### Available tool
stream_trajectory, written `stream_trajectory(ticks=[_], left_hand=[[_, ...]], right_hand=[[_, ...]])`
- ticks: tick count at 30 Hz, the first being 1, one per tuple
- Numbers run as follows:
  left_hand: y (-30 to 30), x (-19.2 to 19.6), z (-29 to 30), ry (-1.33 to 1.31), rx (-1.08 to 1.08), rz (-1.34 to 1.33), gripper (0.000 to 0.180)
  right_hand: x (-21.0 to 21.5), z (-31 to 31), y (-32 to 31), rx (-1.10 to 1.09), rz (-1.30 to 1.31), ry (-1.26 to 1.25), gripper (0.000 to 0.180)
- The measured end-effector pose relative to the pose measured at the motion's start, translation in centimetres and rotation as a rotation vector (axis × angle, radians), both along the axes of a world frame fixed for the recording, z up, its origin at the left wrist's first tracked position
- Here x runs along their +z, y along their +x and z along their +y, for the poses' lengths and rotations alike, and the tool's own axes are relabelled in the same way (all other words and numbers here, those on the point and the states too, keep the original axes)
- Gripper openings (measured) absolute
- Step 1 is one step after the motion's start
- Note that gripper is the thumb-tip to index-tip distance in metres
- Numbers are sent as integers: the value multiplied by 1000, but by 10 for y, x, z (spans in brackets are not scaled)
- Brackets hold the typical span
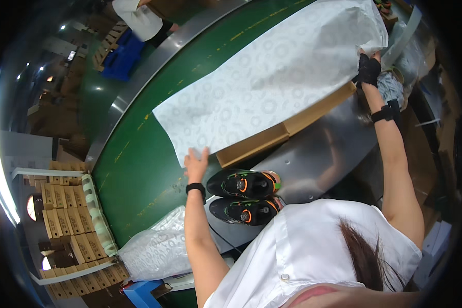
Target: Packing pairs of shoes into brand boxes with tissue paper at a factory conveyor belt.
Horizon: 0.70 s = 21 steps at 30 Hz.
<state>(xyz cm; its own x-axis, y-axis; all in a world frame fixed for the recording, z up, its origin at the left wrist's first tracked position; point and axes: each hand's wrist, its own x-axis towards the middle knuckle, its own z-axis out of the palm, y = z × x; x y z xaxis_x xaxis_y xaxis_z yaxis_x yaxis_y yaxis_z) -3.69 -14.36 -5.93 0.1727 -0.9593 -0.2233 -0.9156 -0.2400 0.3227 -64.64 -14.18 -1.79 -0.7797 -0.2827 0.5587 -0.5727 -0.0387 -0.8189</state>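
A large sheet of white patterned wrapping paper (262,77) lies spread over an open brown cardboard box (254,147), hiding most of it. My left hand (196,164) rests at the paper's lower left corner, with its fingers apart. At the far right end, my right hand (369,68), in a black fingerless glove, is closed on the paper's crumpled edge. A pair of black shoes (241,185) with orange and green trim stands near me, just right of my left wrist.
A green conveyor belt (133,159) runs behind the metal worktop (333,154). Clear plastic bagging with printed sheets (159,246) lies at lower left. Stacked brown boxes (66,210) stand on the left. Another person (141,20) works across the belt.
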Motion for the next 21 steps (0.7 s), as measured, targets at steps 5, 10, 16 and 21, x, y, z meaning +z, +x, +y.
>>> stream_trajectory(ticks=[5, 10, 16, 21], left_hand=[[12, -3, -8, 90, 439, 694, 83], [44, -39, -13, 187, 565, 1431, 38], [10, -24, -12, 132, 399, 1461, 37], [26, -22, -4, 36, 352, 1469, 42]], right_hand=[[-21, 27, -19, -76, 15, 283, 45], [11, 52, 31, -240, -21, 29, 43], [90, 61, 199, 316, 1089, 64, 42], [-31, 19, 223, 524, 709, 1175, 41]])
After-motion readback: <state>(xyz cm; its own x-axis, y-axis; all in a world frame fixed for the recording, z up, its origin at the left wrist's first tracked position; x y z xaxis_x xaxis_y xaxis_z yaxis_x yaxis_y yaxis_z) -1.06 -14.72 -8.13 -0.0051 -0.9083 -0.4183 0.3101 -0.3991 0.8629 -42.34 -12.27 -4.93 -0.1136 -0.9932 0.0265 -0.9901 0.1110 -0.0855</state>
